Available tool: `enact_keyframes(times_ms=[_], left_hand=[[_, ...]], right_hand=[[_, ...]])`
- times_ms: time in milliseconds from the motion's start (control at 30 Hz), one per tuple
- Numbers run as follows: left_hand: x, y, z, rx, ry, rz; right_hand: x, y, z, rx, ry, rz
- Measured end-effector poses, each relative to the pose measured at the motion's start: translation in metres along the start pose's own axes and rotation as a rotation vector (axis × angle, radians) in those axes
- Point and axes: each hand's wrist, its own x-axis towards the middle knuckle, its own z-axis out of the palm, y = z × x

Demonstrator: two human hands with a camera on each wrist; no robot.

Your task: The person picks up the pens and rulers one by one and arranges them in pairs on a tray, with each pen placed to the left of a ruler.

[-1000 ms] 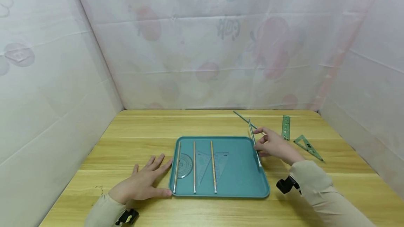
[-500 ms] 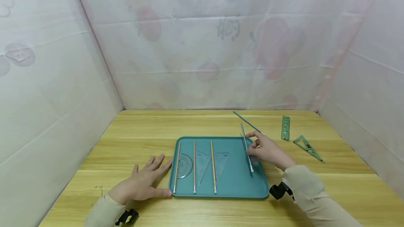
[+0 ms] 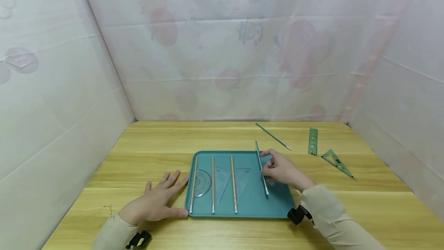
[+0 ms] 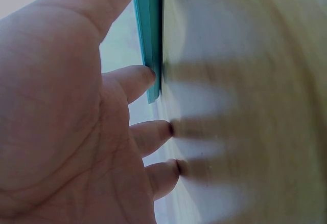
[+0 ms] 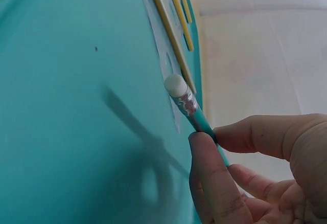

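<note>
My right hand pinches a green pencil between thumb and fingers, over the right part of the teal tray. In the right wrist view the pencil's white eraser and metal band show, and its shadow falls on the tray floor. My left hand lies with fingers spread on the table, thumb and index fingertip at the tray's left rim. Inside the tray are three yellowish pencils set apart side by side, a clear protractor and two clear set squares.
Behind the tray a second green pencil lies slanted on the wooden table. Farther right are a green ruler and a green set square. Pale printed cloth hangs at the back and both sides.
My right hand has carried the green pencil leftward and a little nearer, from the tray's right rim to over its floor. The left hand has stayed in place.
</note>
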Motion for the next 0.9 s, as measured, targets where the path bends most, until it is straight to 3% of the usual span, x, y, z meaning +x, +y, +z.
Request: enact_keyframes(times_ms=[900], left_hand=[[0.0, -0.003, 0.002, 0.002, 0.001, 0.009]], right_hand=[[-0.007, -0.004, 0.034, -0.037, -0.001, 0.029]])
